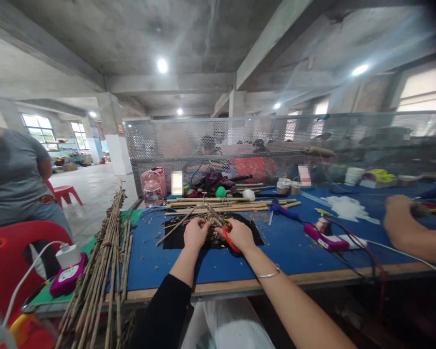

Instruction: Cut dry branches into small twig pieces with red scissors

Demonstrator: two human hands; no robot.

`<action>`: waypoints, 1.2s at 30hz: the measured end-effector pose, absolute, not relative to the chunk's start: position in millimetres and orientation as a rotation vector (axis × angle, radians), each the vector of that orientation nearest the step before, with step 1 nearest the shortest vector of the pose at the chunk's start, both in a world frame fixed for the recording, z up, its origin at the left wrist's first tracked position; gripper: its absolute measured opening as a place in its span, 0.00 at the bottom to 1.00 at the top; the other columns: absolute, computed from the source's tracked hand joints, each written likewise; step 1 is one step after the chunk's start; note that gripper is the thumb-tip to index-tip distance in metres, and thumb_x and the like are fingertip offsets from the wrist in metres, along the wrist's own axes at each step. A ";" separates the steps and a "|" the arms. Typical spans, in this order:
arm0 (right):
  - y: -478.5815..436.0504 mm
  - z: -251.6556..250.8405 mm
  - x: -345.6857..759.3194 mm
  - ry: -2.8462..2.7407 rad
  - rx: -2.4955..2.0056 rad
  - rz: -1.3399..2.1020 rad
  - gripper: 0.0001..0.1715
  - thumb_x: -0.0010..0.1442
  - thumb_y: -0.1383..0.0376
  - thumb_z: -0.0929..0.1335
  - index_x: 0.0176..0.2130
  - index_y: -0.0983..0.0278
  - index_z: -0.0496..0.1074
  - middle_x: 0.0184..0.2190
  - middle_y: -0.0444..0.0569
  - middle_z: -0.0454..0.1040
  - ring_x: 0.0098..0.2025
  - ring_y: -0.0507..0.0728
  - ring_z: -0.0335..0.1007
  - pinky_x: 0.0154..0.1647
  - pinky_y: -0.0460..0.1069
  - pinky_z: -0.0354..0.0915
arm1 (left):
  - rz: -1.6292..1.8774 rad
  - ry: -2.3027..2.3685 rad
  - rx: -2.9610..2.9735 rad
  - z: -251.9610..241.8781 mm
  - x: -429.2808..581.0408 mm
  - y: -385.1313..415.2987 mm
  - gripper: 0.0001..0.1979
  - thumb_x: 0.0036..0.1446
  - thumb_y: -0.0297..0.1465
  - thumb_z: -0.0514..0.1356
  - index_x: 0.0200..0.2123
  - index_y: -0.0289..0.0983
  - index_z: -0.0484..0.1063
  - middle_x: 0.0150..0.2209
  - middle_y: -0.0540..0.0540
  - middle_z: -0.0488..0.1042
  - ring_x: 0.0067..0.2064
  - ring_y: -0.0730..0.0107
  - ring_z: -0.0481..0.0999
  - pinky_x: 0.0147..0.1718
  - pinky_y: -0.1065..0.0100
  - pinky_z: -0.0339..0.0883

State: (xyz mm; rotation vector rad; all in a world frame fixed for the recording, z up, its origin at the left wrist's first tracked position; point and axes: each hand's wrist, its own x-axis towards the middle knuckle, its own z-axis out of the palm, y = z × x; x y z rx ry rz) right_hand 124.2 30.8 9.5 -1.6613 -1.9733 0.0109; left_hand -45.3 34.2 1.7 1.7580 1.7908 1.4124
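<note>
My left hand (pixel 195 233) is closed around a thin dry stick (pixel 177 225) over a black cloth (pixel 256 236) on the blue table (pixel 287 254). My right hand (pixel 239 234) grips red-handled shears (pixel 229 241), whose blades point up and left toward the stick. Between both hands lies a heap of cut twig bits (pixel 214 232). A silver bangle (pixel 269 274) sits on my right wrist.
A bundle of long sticks (pixel 105 271) leans off the table's left edge. Peeled canes (pixel 218 206) lie behind the cloth, near a pink jug (pixel 152 186). A blue glue gun (pixel 283 211), purple power strips (pixel 327 240) and cables lie to the right. Another person's arm (pixel 414 232) rests at far right; a person (pixel 14 179) stands left.
</note>
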 end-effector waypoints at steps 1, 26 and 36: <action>32.0 9.0 126.1 -1.937 -1.664 0.030 0.27 0.49 0.42 0.62 0.32 0.61 0.69 0.31 0.49 0.73 0.34 0.56 0.69 0.30 0.45 0.54 | 1.432 1.881 1.746 3.0 -51.4 36.9 0.13 0.48 0.39 0.57 0.30 0.36 0.72 0.27 0.45 0.71 0.30 0.67 0.69 0.33 0.67 0.60; 39.3 3.4 128.8 -1.801 -1.658 0.123 0.22 0.50 0.45 0.63 0.28 0.61 0.68 0.26 0.47 0.72 0.30 0.54 0.67 0.26 0.44 0.50 | 0.971 2.617 1.561 18.3 -126.2 40.3 0.14 0.54 0.35 0.50 0.40 0.44 0.72 0.43 0.40 0.71 0.43 0.54 0.70 0.37 0.56 0.61; 42.5 1.8 130.4 -1.786 -1.658 0.167 0.22 0.50 0.46 0.63 0.29 0.61 0.68 0.27 0.47 0.72 0.29 0.53 0.66 0.26 0.44 0.51 | 0.861 2.562 1.514 16.8 -123.6 42.8 0.13 0.53 0.33 0.51 0.38 0.40 0.73 0.42 0.37 0.72 0.42 0.53 0.71 0.35 0.60 0.63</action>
